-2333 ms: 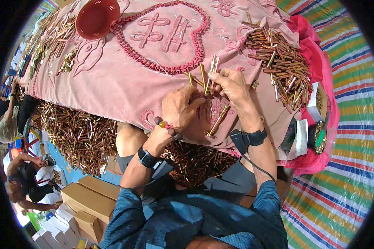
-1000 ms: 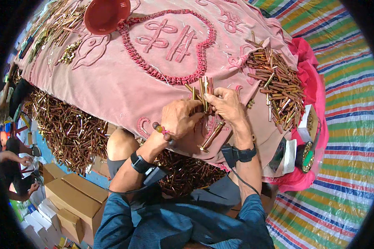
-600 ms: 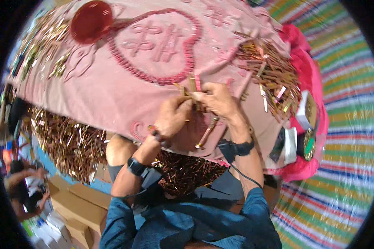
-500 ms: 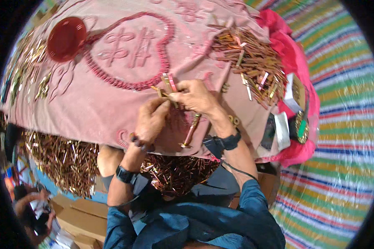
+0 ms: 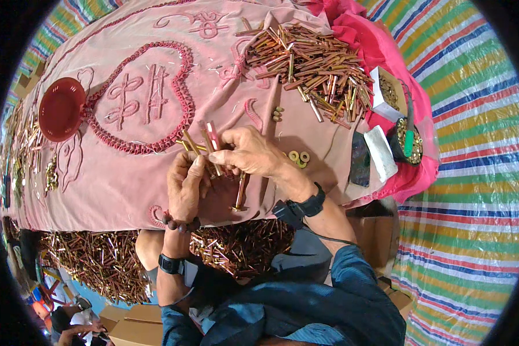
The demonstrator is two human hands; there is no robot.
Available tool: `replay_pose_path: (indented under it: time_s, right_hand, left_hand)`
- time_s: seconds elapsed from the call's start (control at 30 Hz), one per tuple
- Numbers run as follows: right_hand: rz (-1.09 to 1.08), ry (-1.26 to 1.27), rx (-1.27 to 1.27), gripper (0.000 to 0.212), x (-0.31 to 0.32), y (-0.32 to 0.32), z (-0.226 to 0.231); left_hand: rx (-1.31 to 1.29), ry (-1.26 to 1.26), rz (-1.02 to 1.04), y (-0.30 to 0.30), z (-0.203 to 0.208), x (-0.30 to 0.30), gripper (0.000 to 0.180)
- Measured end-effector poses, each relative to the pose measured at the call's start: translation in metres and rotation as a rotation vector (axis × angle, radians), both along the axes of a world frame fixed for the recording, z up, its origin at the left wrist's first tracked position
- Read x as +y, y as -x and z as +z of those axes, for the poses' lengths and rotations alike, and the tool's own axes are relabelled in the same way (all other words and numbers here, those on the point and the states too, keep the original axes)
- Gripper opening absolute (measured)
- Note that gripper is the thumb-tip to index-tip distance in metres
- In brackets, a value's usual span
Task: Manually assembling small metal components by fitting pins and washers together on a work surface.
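Observation:
My left hand is closed around a few thin brass-coloured metal tubes whose upper ends stick out past its fingers. My right hand, close beside it, pinches a shiny pinkish metal tube between thumb and fingers. The lower ends of these tubes are hidden among the fingers. Just below my right hand, a bolt-like piece with a wide flat end lies on the pink cloth. Several ring-shaped washers and small nuts are to its right.
A big heap of metal tubes covers the far right. Along the right edge are a white box of small parts, a dark phone and a black container of washers. A red bowl stands left. More tubes lie below the table edge.
The view has shifted, so the table things appear further left and the heap higher. My hands stay close together, and the tubes now point up more clearly between them.

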State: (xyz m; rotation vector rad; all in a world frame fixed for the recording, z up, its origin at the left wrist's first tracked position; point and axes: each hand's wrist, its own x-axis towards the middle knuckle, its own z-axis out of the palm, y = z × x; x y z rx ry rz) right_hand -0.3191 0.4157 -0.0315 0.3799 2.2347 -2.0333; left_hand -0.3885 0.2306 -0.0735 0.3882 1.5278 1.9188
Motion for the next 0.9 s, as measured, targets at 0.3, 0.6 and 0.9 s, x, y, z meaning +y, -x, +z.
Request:
replay_pose_path:
  time_s: [0.3, 0.6, 0.9]
  right_hand:
    - [-0.334, -0.767, -0.097, 0.029, 0.097, -0.084, 0.0]
    - [-0.291, -0.919, -0.306, 0.026, 0.132, -0.144, -0.008]
    - [-0.291, -0.956, -0.347, 0.026, 0.131, -0.153, 0.003]
  left_hand:
    - [0.05, -0.095, 0.14, 0.007, 0.0, 0.001, 0.02]
    - [-0.015, -0.015, 0.279, 0.015, -0.006, -0.005, 0.025]
    - [0.065, 0.047, 0.31, 0.014, -0.005, -0.004, 0.02]
